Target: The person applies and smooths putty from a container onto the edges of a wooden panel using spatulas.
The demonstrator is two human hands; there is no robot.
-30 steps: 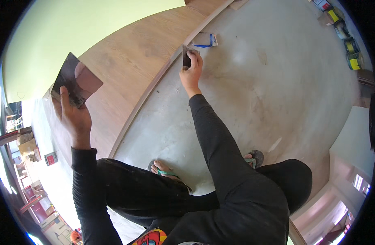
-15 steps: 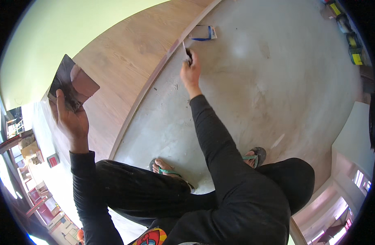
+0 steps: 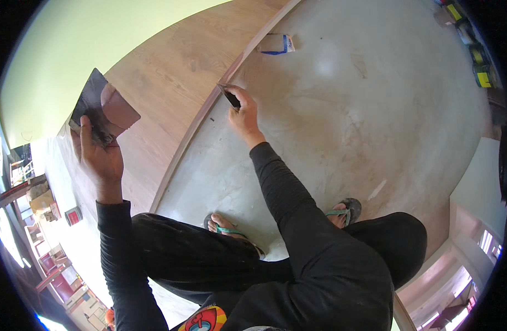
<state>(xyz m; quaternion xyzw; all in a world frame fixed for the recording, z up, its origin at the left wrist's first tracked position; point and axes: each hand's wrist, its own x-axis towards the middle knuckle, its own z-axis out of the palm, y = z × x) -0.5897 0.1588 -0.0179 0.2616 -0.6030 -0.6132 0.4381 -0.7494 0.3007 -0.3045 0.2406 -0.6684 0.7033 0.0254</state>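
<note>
My left hand (image 3: 102, 165) is closed on a dark, flat square plate (image 3: 92, 98), thumb lying over its face. A smooth patch of pinkish-brown paste (image 3: 120, 106) covers the plate's right side, with darker smears by my thumb. In my right hand (image 3: 246, 119), arm stretched forward, is a putty knife (image 3: 230, 98) with a dark handle. Its blade tip meets the narrow pinkish edge strip (image 3: 191, 131) of a wood-grain panel (image 3: 170, 69); whether it presses on the strip I cannot tell.
A white and blue packet (image 3: 276, 44) lies on the smudged grey surface (image 3: 319, 127) beside the strip's far part. Several dark containers with yellow labels (image 3: 483, 80) stand at the far right. My sandalled feet (image 3: 227, 227) rest on the grey surface.
My right hand has come nearer and leftward along the edge strip with the putty knife, whose blade has turned to point left. My left hand and plate have shifted slightly right.
</note>
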